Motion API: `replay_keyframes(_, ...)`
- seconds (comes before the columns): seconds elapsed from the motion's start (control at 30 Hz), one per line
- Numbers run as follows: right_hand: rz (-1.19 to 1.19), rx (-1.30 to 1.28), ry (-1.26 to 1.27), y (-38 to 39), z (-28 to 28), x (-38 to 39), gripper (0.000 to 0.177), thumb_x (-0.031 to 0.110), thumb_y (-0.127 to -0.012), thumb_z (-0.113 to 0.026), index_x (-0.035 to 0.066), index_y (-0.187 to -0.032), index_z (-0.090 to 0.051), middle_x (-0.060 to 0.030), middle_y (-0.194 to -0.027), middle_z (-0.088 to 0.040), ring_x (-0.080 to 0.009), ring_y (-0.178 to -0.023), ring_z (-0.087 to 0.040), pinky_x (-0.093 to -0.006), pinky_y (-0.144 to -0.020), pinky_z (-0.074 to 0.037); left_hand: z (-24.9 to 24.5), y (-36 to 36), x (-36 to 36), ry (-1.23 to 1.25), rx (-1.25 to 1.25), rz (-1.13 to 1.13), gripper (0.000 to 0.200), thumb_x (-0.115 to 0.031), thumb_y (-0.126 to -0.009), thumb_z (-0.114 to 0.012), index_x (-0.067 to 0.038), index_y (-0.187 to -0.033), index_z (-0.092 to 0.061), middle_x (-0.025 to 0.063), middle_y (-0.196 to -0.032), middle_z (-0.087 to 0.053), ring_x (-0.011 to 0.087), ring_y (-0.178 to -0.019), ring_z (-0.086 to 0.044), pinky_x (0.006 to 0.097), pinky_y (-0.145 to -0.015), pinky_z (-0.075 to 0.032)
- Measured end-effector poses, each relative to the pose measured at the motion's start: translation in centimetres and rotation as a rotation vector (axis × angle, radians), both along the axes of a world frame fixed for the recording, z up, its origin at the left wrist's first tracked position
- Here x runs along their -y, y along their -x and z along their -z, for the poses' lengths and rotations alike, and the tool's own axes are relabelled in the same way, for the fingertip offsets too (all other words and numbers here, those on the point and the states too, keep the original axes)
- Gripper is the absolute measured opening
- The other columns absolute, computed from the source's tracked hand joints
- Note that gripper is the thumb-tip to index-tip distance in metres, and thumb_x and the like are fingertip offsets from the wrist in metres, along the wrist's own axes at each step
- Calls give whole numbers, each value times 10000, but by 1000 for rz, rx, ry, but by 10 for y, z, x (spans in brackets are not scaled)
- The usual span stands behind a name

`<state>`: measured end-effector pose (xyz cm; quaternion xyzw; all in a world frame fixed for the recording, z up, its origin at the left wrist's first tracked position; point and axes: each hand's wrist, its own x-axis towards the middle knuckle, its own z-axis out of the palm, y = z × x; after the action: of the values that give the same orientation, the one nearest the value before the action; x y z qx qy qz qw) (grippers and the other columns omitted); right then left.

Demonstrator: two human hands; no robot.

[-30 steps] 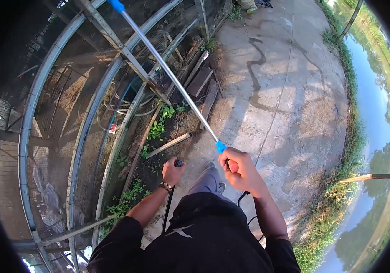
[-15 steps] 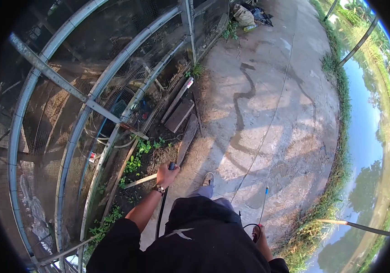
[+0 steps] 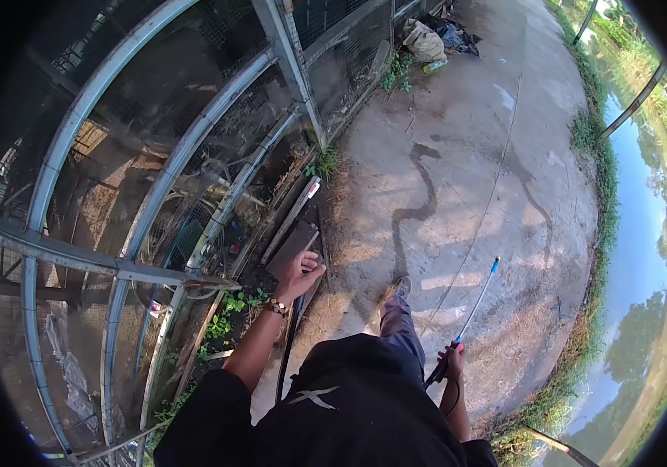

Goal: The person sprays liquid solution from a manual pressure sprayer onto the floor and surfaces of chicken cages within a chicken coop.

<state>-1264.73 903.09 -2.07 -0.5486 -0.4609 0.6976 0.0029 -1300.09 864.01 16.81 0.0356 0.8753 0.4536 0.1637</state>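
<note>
My left hand [image 3: 300, 277] is curled around the top of a black lever [image 3: 290, 342], which runs down beside my body; its grip is hidden under the hand. A watch with a brown and metal look sits on that wrist. On the right, my right hand [image 3: 453, 363] is closed on the black handle of a spray wand [image 3: 474, 310]. The thin wand slants up and away over the concrete path, with a blue nozzle [image 3: 495, 265] at its tip. A dark hose loops near that hand.
A curved metal frame with mesh [image 3: 170, 167] lines the left side, with wooden boards [image 3: 293, 247] and green plants [image 3: 228, 315] at its foot. Wet streaks mark the concrete path [image 3: 458, 179]. Sacks [image 3: 424, 40] lie far ahead. Grass and water [image 3: 633, 257] border the right.
The wand has swung up and forward, and my right hand has risen. My left hand has moved slightly up and right, its fingers looser. One foot has stepped forward.
</note>
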Motion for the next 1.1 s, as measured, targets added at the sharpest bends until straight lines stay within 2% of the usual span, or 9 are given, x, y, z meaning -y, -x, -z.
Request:
replay_keyframes(0.13,-173,27,-103,111,-34,-71,315,54,-776,-491,126,-1080,-453,-72,-851,-499,-226,-651,-623,-330,-519,-514,-23,126,-79,-103,-16,-76,386,-228,-829,-722,-26,-1125,-577,98,-1002,-637,182,-884,-630,313,-779,-519)
replay_keyframes(0.3,-298,71,-197,198,-50,-135,620,35,-788,-469,203,-1330,-218,-119,-970,-496,-232,-664,-606,-365,-494,-538,-53,294,-138,-147,-191,-150,484,-262,-829,-718,14,-1182,-537,168,-1111,-615,236,-954,-634,342,-807,-527)
replay_keyframes(0.5,-429,231,-153,275,-3,-207,546,59,-759,-496,168,-1246,-276,-160,-923,-495,-278,-556,-607,-388,-418,-522,-70,465,-173,-199,-163,-309,614,-284,-801,-748,36,-1248,-474,188,-1140,-594,231,-1023,-601,324,-836,-508)
replay_keyframes(0.6,-533,58,-374,323,-2,-223,448,67,-727,-513,80,-1138,-335,-144,-864,-496,-246,-593,-586,-363,-457,-505,-34,570,-161,-179,-152,-420,634,-340,-784,-751,53,-1216,-507,146,-1159,-602,203,-998,-599,333,-834,-490)
replay_keyframes(0.63,-726,0,-745,327,31,-239,426,55,-706,-525,38,-1096,-356,-119,-869,-484,-208,-680,-555,-337,-566,-491,-27,603,-161,-180,-142,-459,645,-355,-778,-752,55,-1214,-512,137,-1154,-607,198,-994,-598,335,-834,-485)
replay_keyframes(0.67,-590,-51,-609,330,57,-254,418,50,-692,-533,34,-1074,-364,-103,-874,-471,-194,-719,-536,-331,-600,-477,-19,632,-165,-234,-137,-609,645,-398,-759,-750,51,-1176,-550,136,-1114,-625,205,-968,-597,351,-847,-465)
replay_keyframes(0.73,-402,-79,-399,379,12,-251,409,38,-659,-550,43,-1026,-371,-65,-879,-433,-161,-747,-502,-326,-616,-457,20,708,-149,-114,-64,-722,616,-402,-757,-745,40,-1147,-567,145,-1092,-629,221,-984,-586,359,-878,-449)
replay_keyframes(0.93,-369,169,-173,508,-55,-304,493,42,-724,-579,54,-1144,-321,-89,-866,-481,-187,-654,-544,-331,-527,-481,39,811,-153,-87,76,-1091,540,-392,-672,-797,-40,-881,-444,186,-1112,-577,292,-1031,-543,433,-966,-398)
replay_keyframes(1.1,-382,269,-119,570,-82,-339,597,41,-805,-553,106,-1321,-260,-136,-875,-536,-245,-608,-613,-363,-477,-517,63,831,-149,-127,30,-1249,766,-342,-657,-785,44,-1211,-423,217,-1174,-549,328,-1076,-539,438,-969,-414)
